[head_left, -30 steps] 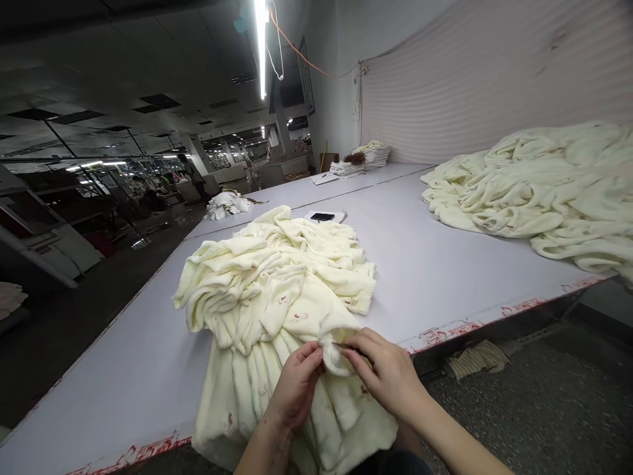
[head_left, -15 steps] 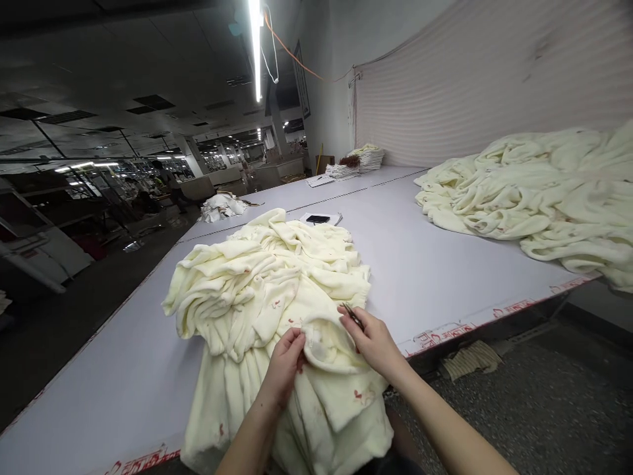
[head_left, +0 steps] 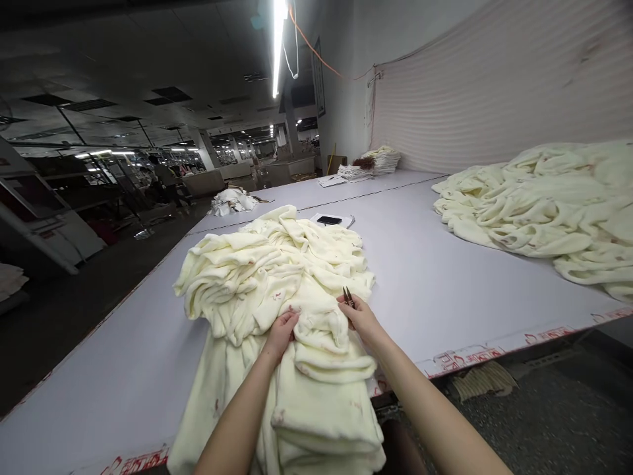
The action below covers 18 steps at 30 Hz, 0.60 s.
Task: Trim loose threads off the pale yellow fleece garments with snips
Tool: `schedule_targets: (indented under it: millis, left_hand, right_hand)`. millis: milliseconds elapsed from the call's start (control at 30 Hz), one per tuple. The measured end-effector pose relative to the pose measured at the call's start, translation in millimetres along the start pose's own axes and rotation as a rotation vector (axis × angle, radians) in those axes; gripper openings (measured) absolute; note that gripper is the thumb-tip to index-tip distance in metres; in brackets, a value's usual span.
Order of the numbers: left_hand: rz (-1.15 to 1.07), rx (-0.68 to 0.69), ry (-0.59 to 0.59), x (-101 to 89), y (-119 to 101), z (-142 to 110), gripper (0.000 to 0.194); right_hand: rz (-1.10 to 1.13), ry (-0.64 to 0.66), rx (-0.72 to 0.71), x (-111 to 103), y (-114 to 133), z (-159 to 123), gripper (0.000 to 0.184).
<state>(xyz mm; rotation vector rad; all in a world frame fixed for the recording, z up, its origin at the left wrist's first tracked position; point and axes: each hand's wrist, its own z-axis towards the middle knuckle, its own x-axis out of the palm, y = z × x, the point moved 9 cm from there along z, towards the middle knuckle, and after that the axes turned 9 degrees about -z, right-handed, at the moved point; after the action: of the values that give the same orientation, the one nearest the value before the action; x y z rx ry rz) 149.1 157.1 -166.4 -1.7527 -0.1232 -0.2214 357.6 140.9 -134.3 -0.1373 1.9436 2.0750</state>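
Observation:
A heap of pale yellow fleece garments (head_left: 267, 257) with small reddish prints lies on the table, part of it hanging over the near edge. My left hand (head_left: 283, 335) pinches a fold of the fleece at the middle of the heap. To its right, my right hand (head_left: 360, 316) is closed around a pair of small thread snips (head_left: 349, 297), the dark blades pointing up and away from me. That hand also rests against the fleece; whether its fingers grip cloth too, I cannot tell. Between both hands the cloth is bunched in a roll.
The table (head_left: 425, 284) has a printed red edge strip. A larger fleece pile (head_left: 539, 204) covers its right side. Farther back are a phone (head_left: 329, 220) on paper, white cloth scraps (head_left: 232, 200) and stacked folded cloth (head_left: 383, 159). A person stands far left.
Both hands have moved away from me, carrying the fleece forward. The opening between them has folded into a roll, and the snips now point more upright. The view has turned slightly left.

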Motion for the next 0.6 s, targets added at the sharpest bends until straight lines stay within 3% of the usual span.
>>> schedule_targets:
  millis: [133,233,433,533,600]
  left_hand:
    - [0.003,0.075,0.017,-1.9,-13,-15,0.029]
    - [-0.006,0.141,0.008,2.1,-20,-34,0.03]
    - [0.023,0.216,-0.062,4.8,-32,-73,0.031]
    - [0.106,0.29,-0.185,-2.8,-37,-107,0.026]
    - [0.263,0.288,-0.175,3.8,-36,-125,0.023]
  right_hand:
    - [-0.051,0.024,-0.051,-10,20,-9,0.022]
    - [-0.126,-0.003,-0.114,-16,38,-35,0.017]
    - [-0.278,0.246,-0.257,23,52,-106,0.008]
    - [-0.288,0.223,-0.248,28,44,-105,0.009]
    - [-0.255,0.207,-0.219,27,39,-96,0.014]
